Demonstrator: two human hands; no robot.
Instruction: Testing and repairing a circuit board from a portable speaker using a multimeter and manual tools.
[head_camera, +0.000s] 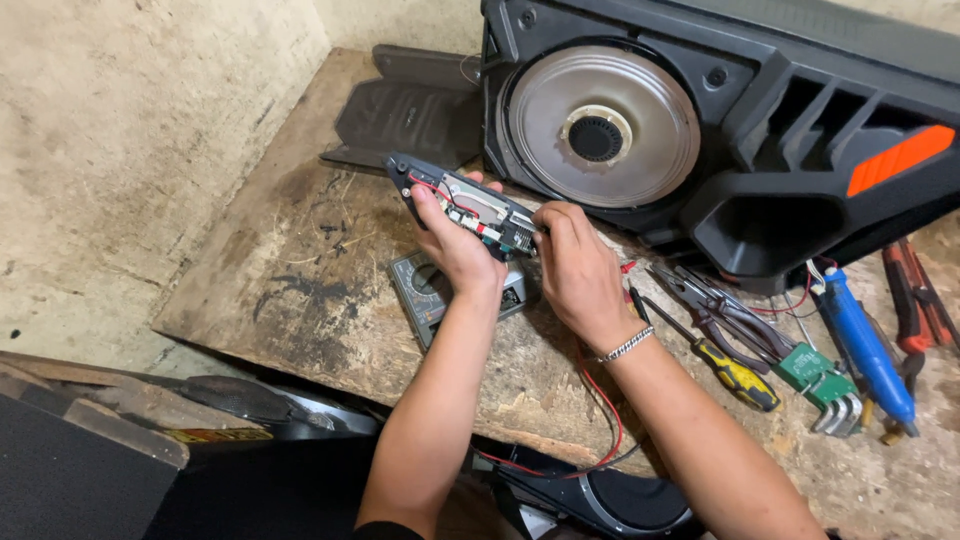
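The left hand (455, 245) is gripping the small circuit module (465, 205) above the counter (300, 290), keeping it steady, while the right hand (575, 270) is pinching its end near the multimeter (430, 290).

Two bare forearms, no sleeves below elbow. Left hand (455, 245): no rings or bands. Right hand (575, 275): silver chain bracelet (627, 345) at wrist. Dark sleeve edge at left upper arm.
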